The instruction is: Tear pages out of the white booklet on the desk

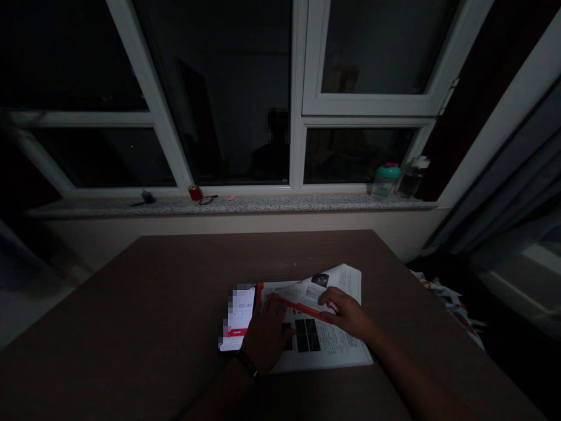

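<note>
**Hand Positions at the Booklet on the Tabletop**

A white-framed window (219, 99) spans the far side of the scene, with a speckled stone windowsill (280, 206) below it. A grey curtain (504, 199) hangs at the right, and loose papers (451, 301) lie low beside the right edge of the tabletop.

The brown tabletop (131, 304) occupies the near part of the scene. A printed booklet (324, 356) lies open on it, right of centre, with its far page curled upward. A phone (239, 316) lies just left of the booklet, its screen lit and showing a red bar.

The left hand (265, 336) is open, with fingers spread and resting on the left part of the booklet, next to the phone. A dark wristband (248, 363) encircles the left wrist.

The right hand (344, 310) is partly closed over the booklet from the right. Its fingertips (326, 316) are at the right end of a thin red strip (302, 307) lying across the page. Whether this hand grips the strip cannot be determined.

On the windowsill at the right stand a green-capped bottle (386, 181) and a clear jar (412, 178).
</note>
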### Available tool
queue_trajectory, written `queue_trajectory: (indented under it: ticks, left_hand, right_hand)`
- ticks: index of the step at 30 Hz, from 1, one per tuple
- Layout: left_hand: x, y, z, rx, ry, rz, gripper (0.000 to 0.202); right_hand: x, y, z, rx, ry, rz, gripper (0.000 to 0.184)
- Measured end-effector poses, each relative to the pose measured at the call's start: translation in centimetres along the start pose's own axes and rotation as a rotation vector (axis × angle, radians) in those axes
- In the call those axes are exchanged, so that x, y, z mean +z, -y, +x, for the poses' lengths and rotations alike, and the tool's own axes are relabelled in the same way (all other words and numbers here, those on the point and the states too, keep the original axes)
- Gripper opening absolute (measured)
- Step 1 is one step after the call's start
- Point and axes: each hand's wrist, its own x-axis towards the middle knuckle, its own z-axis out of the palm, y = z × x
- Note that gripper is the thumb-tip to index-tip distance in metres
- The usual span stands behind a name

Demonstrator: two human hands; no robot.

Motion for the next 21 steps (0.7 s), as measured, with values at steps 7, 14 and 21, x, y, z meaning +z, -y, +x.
queue_trajectory:
  ticks: [7, 14, 21]
  left_hand:
    - [0.03, 0.05, 0.05, 0.003, 0.004, -0.013, 0.053]
    - [0.24, 0.23, 0.09, -0.010, 0.015, 0.002, 0.054]
    - [0.10, 0.18, 0.06, 0.006, 0.003, -0.004, 0.054]
  right_hand:
    - [0.15, -0.11, 0.01, -0.003, -0.005, -0.012, 0.016]
    - [0.08, 0.06, 0.02, 0.007, 0.000, -0.018, 0.015]
    - [0.23, -0.22, 0.04, 0.005, -0.009, -0.004, 0.016]
